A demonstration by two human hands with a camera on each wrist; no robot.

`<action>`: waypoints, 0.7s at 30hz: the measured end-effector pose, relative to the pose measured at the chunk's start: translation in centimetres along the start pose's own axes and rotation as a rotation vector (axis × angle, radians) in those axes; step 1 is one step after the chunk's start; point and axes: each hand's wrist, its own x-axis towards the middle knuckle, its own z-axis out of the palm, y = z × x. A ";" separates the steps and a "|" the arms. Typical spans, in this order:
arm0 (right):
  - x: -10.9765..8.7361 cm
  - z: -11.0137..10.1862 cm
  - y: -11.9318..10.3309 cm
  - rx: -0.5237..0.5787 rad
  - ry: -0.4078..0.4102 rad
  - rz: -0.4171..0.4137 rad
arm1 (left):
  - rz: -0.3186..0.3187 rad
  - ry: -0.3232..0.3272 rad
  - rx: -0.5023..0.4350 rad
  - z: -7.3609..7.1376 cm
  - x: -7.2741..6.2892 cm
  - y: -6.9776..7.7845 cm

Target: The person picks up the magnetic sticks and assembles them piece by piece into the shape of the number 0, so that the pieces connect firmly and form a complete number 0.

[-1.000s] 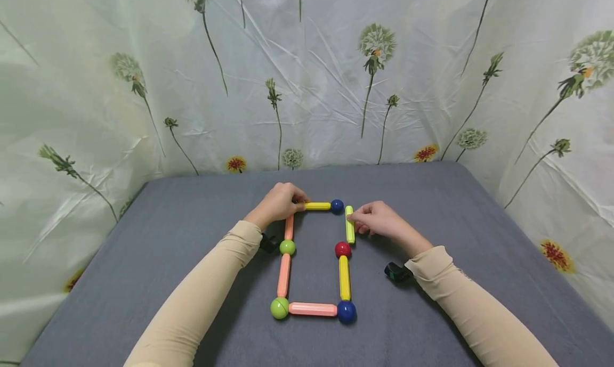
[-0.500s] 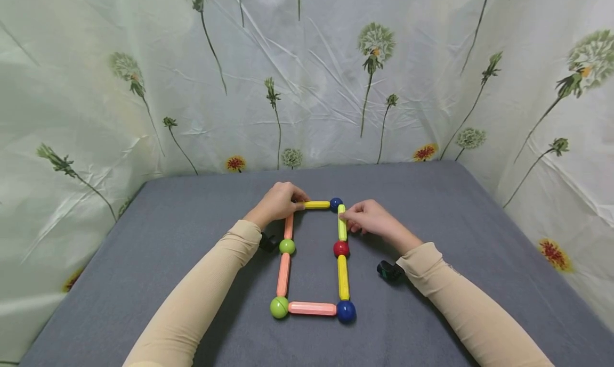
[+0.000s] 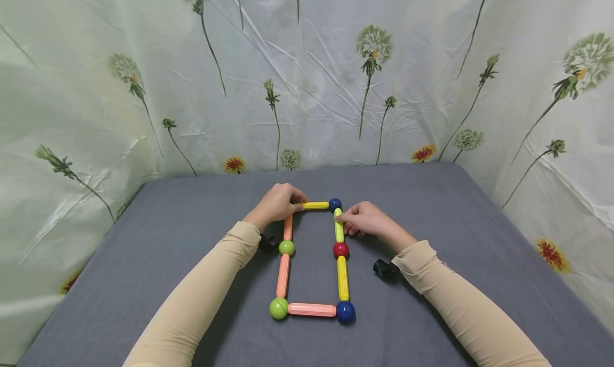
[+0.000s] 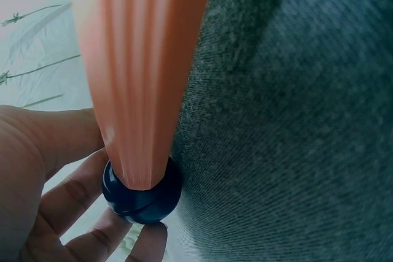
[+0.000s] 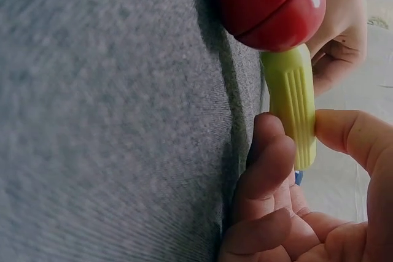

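Note:
In the head view my right hand (image 3: 366, 219) pinches a yellow-green magnetic stick (image 3: 339, 227) between thumb and fingers. One end of this stick meets a red ball (image 5: 273, 7), seen close in the right wrist view; its far end is at a blue ball (image 3: 334, 203). My left hand (image 3: 279, 202) is at the far left corner, its fingers curled around a dark blue ball (image 4: 142, 204). A salmon stick (image 4: 140, 84) ends on that ball. From the same corner a yellow stick (image 3: 316, 205) runs right to the other blue ball.
Nearer lie a green ball (image 3: 287, 247), a salmon stick (image 3: 283, 276), a larger green ball (image 3: 279, 308), a crosswise salmon stick (image 3: 312, 310), a large blue ball (image 3: 345, 312) and a yellow stick (image 3: 342, 279). A grey cloth (image 3: 192, 223) covers the table; a flowered curtain (image 3: 316, 90) hangs behind.
My right hand has moved left with the yellow-green stick, from outside the outline into line between the red ball and the far blue ball. The left hand stays at its corner.

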 end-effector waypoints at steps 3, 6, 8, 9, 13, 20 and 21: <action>0.0 0.0 0.1 -0.011 -0.004 0.001 | 0.003 0.000 0.000 0.1 0.0 0.0; 0.1 0.0 0.1 -0.024 -0.003 0.007 | -0.005 0.002 -0.003 0.1 0.0 0.1; 0.2 0.0 0.0 -0.035 -0.005 0.009 | -0.013 0.001 -0.009 0.0 -0.1 0.1; 0.3 0.0 0.0 -0.040 -0.005 0.011 | -0.017 0.000 -0.011 -0.1 -0.1 0.2; 0.5 -0.1 0.1 -0.054 -0.010 0.014 | -0.023 -0.008 -0.022 -0.2 -0.1 0.3; 0.4 0.2 0.0 -0.084 -0.002 0.022 | -0.022 -0.024 -0.024 -0.2 -0.2 0.3; 0.4 0.2 -0.1 -0.089 -0.002 0.025 | -0.025 -0.026 -0.027 -0.2 -0.2 0.3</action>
